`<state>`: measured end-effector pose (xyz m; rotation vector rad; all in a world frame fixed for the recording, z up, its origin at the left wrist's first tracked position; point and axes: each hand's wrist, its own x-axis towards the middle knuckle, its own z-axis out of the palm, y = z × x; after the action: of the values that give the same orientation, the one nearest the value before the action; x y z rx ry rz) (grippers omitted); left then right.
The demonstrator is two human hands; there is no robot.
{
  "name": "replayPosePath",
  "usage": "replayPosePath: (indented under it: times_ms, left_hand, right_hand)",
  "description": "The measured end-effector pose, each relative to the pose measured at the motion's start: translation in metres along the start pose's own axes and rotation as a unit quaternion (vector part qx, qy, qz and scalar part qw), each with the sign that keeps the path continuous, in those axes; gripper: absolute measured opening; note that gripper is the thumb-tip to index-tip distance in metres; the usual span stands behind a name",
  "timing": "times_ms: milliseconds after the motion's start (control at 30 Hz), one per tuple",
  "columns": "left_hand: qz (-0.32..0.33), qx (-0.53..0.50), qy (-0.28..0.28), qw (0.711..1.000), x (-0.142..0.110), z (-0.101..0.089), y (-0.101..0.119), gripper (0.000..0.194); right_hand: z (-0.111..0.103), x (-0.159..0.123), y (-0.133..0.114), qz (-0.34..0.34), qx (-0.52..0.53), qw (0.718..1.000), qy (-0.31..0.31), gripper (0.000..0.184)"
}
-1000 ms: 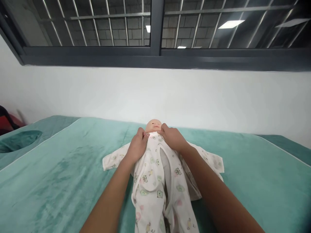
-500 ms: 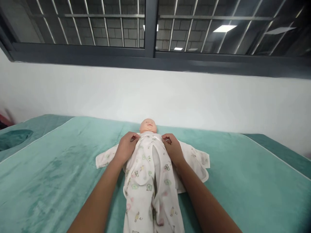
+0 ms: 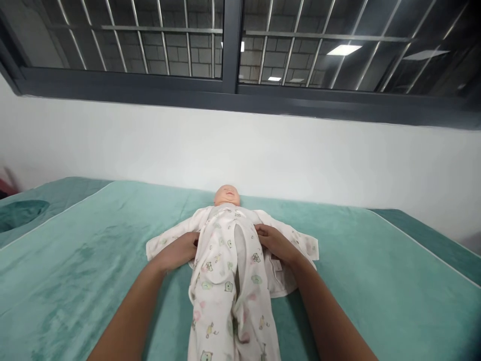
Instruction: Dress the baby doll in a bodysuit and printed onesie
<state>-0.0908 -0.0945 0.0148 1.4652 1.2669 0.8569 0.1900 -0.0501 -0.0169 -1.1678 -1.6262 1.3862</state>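
A baby doll (image 3: pixel 227 195) lies on its back, head toward the wall. White printed baby pants (image 3: pixel 221 265) with an open crotch cover its front from the chest down. Beneath them a white baby jacket (image 3: pixel 306 243) is spread, its sleeves out to both sides. My left hand (image 3: pixel 182 249) has its fingers curled at the left edge of the pants, fingertips partly hidden by the cloth. On the opposite edge, my right hand (image 3: pixel 276 244) pinches at the pants' side, above the opened jacket front. The doll's arms and legs are hidden by clothing.
A green plush cover (image 3: pixel 93 260) lies under the doll and spreads to both sides. Behind it rises a white wall (image 3: pixel 240 150), with a dark-framed barred window (image 3: pixel 231 50) above. A dark oval hollow (image 3: pixel 22 214) shows at the left.
Both hands have left the top of the pants near the doll's neck and moved down along its sides toward me. The jacket's shoulders now show. The camera view has shifted slightly.
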Motion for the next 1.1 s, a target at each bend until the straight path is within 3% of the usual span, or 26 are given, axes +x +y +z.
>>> replayPosePath:
  times_ms: [267, 567, 700, 900, 1100]
  left_hand:
    - [-0.047, -0.129, 0.006, 0.99, -0.007, 0.014, 0.001, 0.03]
    - [-0.051, -0.239, 0.027, 0.969, -0.013, 0.026, 0.001, 0.045]
    - [-0.059, -0.258, 0.038, 0.964, -0.018, 0.031, 0.009, 0.04]
    - [-0.063, -0.241, 0.143, 0.958, -0.02, 0.038, 0.017, 0.026]
    - [-0.07, -0.287, 0.096, 0.95, -0.017, 0.043, 0.004, 0.042]
  right_hand:
    - [0.004, 0.002, -0.002, 0.027, 0.061, 0.998, 0.014, 0.008]
    - [0.007, 0.001, -0.001, 0.029, 0.104, 0.994, 0.022, 0.016]
    - [0.006, 0.001, -0.001, 0.031, 0.088, 0.995, 0.031, 0.018]
    - [0.008, 0.005, 0.005, 0.024, 0.08, 0.996, 0.043, 0.013]
    - [0.015, 0.009, 0.011, 0.011, 0.107, 0.99, 0.087, 0.01]
